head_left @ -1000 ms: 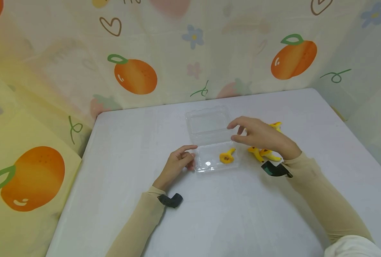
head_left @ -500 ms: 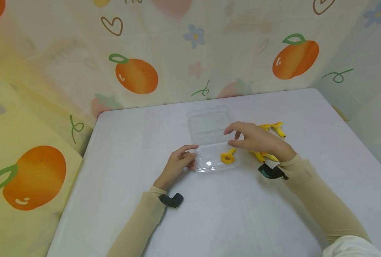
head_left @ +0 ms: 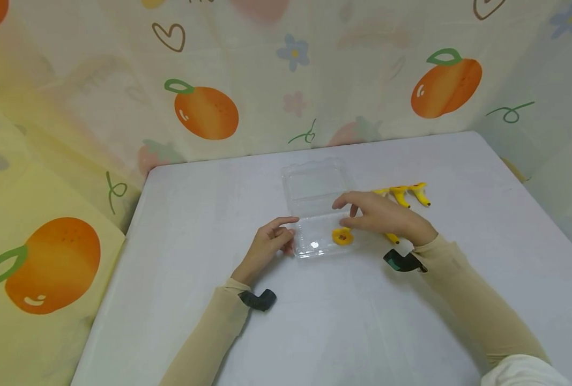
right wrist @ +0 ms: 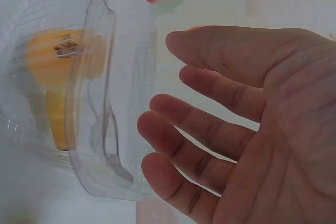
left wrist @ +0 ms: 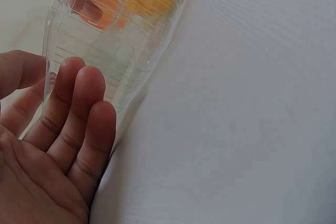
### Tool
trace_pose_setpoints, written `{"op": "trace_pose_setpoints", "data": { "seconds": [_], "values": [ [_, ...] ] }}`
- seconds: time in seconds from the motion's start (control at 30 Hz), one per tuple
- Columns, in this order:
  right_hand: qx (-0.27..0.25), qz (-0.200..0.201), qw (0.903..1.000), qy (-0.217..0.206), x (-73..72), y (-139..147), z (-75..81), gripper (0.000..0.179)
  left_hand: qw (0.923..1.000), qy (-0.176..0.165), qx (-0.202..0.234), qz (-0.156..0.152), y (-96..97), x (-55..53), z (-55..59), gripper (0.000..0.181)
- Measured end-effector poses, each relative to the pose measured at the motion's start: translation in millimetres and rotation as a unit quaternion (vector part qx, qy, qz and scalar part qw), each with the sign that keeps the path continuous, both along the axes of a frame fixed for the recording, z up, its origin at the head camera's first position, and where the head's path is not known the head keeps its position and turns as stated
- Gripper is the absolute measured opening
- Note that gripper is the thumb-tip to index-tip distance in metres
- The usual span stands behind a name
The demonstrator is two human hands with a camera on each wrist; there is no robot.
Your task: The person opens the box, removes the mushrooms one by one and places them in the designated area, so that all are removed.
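A clear plastic clamshell box [head_left: 314, 221] stands on the white table with its lid [head_left: 314, 182] folded back. Inside, toward the right end, lies a small yellow piece [head_left: 342, 237] with a flared, orange-yellow top, a brown patch at its centre and a banana-like stem. My left hand [head_left: 268, 244] touches the box's left end: the index fingertip reaches the rim, and in the left wrist view the other fingers [left wrist: 90, 90] rest near the outer wall. My right hand [head_left: 384, 213] hovers over the box's right end, fingers spread and loosely bent, holding nothing.
Several more yellow pieces [head_left: 400, 196] lie on the table [head_left: 208, 214] right of the box, one [head_left: 392, 239] partly hidden under my right hand. A patterned cloth [head_left: 261, 80] hangs behind the table's back edge.
My right hand has shifted left and down over the box, uncovering the yellow pieces behind it and partly covering the stem of the one inside. My left hand stays at the box's left end.
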State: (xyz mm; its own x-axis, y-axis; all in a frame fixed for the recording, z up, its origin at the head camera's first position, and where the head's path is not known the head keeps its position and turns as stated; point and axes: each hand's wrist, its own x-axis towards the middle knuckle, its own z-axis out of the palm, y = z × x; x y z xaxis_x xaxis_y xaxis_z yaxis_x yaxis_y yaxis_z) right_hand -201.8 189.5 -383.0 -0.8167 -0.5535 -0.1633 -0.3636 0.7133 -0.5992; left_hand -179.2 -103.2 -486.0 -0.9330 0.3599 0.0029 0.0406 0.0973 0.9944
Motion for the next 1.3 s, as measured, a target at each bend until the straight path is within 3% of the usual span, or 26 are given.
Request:
{"op": "trace_pose_setpoints", "data": {
  "seconds": [0.5,0.97,1.3],
  "values": [
    [0.018,0.029,0.9993,-0.015,-1.7,-2,-4.6,0.043,1.0000,-0.003,-0.004,0.005,-0.1,-0.2,0.8,0.036],
    [0.050,0.022,0.9981,-0.028,-1.6,-9,-5.8,0.046,1.0000,-0.003,-0.004,0.003,-0.4,0.7,2.7,0.037],
    [0.056,0.043,0.9965,-0.044,1.1,-14,-6.0,0.044,0.9999,-0.013,-0.008,0.004,0.3,0.9,3.5,0.037]
  ]
}}
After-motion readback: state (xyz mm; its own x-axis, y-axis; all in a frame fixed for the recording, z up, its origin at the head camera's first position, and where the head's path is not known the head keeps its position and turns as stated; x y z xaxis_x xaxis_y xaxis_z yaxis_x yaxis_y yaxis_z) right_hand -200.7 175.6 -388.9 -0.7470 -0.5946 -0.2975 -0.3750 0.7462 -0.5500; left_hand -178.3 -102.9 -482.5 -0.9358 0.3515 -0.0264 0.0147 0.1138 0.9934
